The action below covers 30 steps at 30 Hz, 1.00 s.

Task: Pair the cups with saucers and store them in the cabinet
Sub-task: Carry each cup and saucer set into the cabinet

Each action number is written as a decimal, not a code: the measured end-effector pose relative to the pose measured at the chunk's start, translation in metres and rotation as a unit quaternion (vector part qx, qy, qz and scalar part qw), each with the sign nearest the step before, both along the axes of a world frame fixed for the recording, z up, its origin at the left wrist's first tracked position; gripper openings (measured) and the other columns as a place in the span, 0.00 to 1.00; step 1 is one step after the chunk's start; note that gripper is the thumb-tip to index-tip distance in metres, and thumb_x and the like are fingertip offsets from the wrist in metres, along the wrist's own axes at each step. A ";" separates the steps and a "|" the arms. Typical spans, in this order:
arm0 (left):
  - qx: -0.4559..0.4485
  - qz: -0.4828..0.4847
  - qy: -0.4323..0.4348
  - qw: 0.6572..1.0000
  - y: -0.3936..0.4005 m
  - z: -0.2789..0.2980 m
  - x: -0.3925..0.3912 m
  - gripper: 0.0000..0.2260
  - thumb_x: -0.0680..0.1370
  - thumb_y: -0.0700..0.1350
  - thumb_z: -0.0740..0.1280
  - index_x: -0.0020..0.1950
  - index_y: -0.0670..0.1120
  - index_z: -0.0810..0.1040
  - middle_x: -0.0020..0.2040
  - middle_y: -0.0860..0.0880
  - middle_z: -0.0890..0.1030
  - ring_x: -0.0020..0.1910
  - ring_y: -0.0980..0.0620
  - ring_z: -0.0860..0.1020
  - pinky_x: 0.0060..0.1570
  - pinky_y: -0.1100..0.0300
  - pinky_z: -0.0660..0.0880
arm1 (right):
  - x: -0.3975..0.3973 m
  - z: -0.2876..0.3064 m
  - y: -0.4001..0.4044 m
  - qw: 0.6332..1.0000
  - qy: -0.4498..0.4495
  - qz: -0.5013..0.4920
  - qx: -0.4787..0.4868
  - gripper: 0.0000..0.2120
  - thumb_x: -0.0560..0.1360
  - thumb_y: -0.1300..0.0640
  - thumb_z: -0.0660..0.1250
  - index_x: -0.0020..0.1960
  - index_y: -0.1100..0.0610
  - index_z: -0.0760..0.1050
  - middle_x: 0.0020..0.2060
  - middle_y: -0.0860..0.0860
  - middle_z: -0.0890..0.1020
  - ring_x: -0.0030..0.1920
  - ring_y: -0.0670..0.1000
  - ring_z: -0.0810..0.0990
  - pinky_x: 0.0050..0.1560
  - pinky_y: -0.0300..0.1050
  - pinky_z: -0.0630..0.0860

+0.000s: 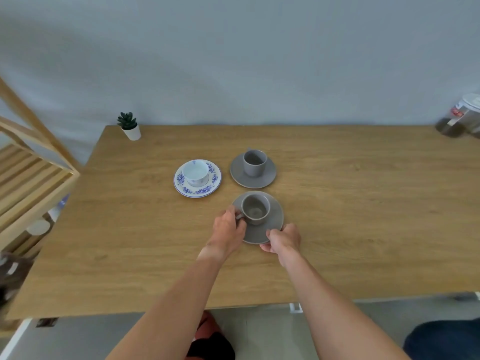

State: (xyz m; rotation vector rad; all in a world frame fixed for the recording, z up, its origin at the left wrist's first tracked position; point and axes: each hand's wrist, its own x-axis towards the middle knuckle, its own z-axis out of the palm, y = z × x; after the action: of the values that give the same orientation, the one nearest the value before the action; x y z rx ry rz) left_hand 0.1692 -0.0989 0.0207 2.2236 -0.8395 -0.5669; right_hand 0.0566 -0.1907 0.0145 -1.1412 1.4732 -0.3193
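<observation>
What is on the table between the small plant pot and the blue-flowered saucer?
Nothing: the head view shows bare table between the plant pot and the flowered saucer.

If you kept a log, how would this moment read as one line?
stage: pairing done, three sets on table | left hand: pinches near grey cup handle | right hand: grips near grey saucer rim

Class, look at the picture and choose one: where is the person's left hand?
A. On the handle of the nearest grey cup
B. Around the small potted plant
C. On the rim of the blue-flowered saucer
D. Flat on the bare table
A: the left hand pinches the handle of the nearest grey cup, which sits on its grey saucer, whose near rim the right hand holds.
</observation>
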 end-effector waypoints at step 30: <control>0.034 0.199 0.021 0.979 0.310 -0.086 -0.201 0.04 0.73 0.47 0.63 0.44 0.51 0.69 0.43 0.52 0.74 0.46 0.46 0.73 0.44 0.57 0.71 | -0.148 -0.067 0.266 0.977 -0.016 0.213 0.022 0.15 0.73 0.69 0.67 0.45 0.49 0.71 0.46 0.55 0.81 0.40 0.55 0.84 0.34 0.53 0.84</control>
State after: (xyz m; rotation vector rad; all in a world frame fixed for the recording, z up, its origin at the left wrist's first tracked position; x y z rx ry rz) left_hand -0.0319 0.2116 -0.0653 2.3464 -0.3404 -0.4505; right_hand -0.0910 0.0754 -0.0529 -1.3722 1.1631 -0.0056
